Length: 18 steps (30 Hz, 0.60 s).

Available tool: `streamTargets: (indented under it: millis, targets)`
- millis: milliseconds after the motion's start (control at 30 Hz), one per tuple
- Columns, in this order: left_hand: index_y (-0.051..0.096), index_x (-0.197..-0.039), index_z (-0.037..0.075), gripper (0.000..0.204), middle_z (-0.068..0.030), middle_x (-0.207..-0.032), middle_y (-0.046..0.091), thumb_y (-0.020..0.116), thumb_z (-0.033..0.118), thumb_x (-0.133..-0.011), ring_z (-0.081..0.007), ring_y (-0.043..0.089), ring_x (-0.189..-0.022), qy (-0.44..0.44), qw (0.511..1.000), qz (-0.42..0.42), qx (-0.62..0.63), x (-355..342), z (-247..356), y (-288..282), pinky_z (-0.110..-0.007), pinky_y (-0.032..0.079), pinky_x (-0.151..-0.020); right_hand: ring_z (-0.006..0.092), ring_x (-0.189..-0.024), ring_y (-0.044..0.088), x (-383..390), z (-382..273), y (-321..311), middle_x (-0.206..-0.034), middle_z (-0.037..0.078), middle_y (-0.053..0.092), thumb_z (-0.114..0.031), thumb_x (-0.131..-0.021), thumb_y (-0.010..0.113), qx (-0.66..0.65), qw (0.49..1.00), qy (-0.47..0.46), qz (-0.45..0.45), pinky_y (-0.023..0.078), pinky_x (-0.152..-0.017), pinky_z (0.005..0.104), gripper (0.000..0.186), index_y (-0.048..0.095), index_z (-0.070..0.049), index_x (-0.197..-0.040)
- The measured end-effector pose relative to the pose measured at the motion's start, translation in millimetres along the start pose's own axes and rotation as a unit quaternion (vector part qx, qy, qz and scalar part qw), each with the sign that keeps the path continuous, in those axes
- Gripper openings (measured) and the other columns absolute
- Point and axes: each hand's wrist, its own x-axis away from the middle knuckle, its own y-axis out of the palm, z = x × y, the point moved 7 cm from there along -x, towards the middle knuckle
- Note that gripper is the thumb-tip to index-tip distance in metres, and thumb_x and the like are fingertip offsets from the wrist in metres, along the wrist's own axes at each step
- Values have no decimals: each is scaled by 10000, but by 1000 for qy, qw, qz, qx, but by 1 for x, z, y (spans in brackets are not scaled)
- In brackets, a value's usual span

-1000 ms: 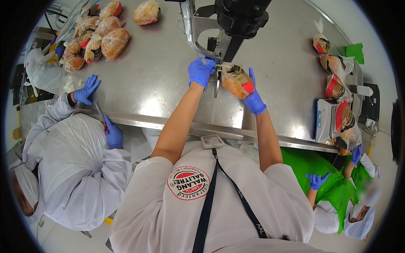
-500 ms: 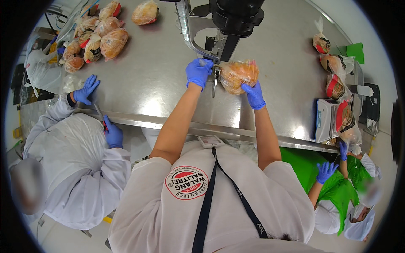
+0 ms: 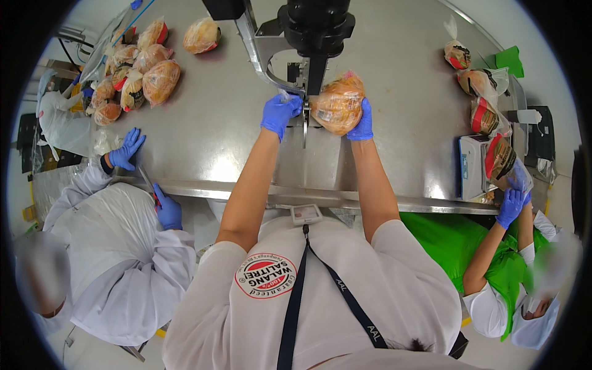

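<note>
A rounded, orange-brown piece of meat in a clear plastic bag [image 3: 337,105] is held just right of a black and metal bag-closing machine [image 3: 316,31]. My right hand [image 3: 362,123], in a blue glove, grips the bag from its right side, partly behind it. On the other side of the machine's narrow upright metal plate [image 3: 305,126], my left hand [image 3: 281,115] is closed on the gathered plastic end of the same bag. A little clear plastic pokes out above those fingers. The bag's neck between my hands is hidden by the machine.
Several bagged meats [image 3: 161,82] are piled at the far left of the steel table [image 3: 203,117]. A person at left holds a knife [image 3: 146,177]. To the right, more bagged meats [image 3: 484,116] line the edge by a scale [image 3: 473,166], where another person's gloved hands [image 3: 510,206] work.
My right hand has shifted from the bag's underside to its right side, and the bag has turned. My left hand keeps its grip. At right, the other person has grasped a bag by the scale.
</note>
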Motion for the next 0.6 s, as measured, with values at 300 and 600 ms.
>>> streamTargets:
  millis: [300, 600]
  targets:
    - [621, -930, -4, 161, -63, -825, 628, 647, 51, -781, -114, 591, -699, 38, 996, -10, -79, 8, 4, -6, -226, 497, -633, 292, -1160, 449, -6, -2, 10, -1289, 120, 452, -568, -879, 332, -5, 997, -58, 56, 367, -977, 456, 643, 392, -89, -1303]
    - [636, -933, 13, 175, -39, -842, 633, 666, 96, -782, -109, 590, -725, -28, 999, -8, 35, 1, -3, -8, -228, 493, -653, 295, -1114, 483, 9, 2, 21, -1243, 143, 486, -641, -835, 353, -111, 993, 44, 14, 401, -945, 440, 720, 431, -63, -1256]
